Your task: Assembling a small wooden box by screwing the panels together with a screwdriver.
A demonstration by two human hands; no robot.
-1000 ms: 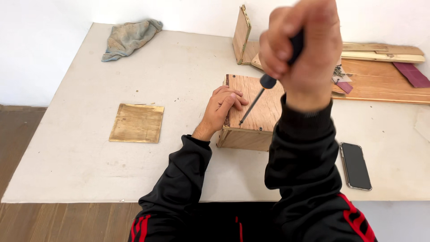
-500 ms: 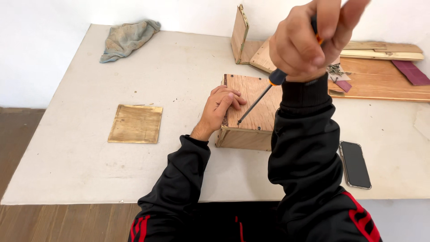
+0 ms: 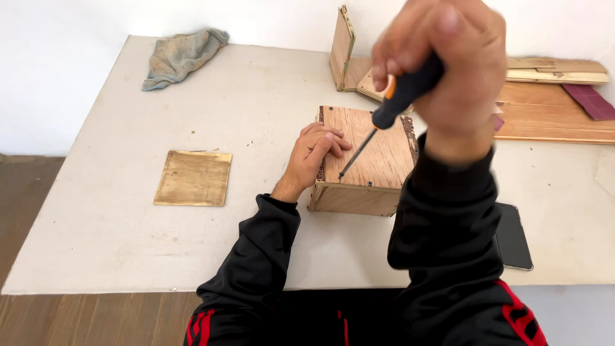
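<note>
Driving screwdriver (image 3: 383,115) into wooden box (image 3: 368,163) — right hand (image 3: 442,64).

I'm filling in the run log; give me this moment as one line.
left hand: flat on wooden box | right hand: gripping screwdriver, tip on box top | table: rag, square board, phone

Black tracksuit, bare hands

Both arms wear long black sleeves (image 3: 442,218) of smooth sporty fabric, ending in snug ribbed cuffs at the wrists. Red stripes (image 3: 520,318) run along the jacket low on the right side, and more red stripes (image 3: 198,330) show at the lower left.
</note>
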